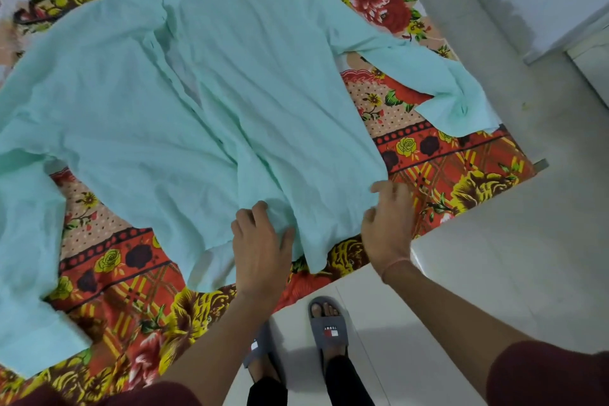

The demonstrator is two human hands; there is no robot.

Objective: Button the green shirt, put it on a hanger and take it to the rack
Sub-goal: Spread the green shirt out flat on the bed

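Both bare forearms are reaching forward; the left hand (260, 247) is lying palm-down, fingers curled, while the right hand (389, 224) beside it is hovering, fingers loosely bent.

One shirt (184, 102), two hands (262, 247), two slippers (328, 326)

The green shirt (184, 102) runs off the left edge, covering most of a dark hanger (49, 3).

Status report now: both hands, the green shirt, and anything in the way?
Left hand flat on hem, right hand at hem edge, both open. Light green cotton shirt spread on floral bedsheet, front unbuttoned. Dark hanger lies beyond collar. Nothing in the way.
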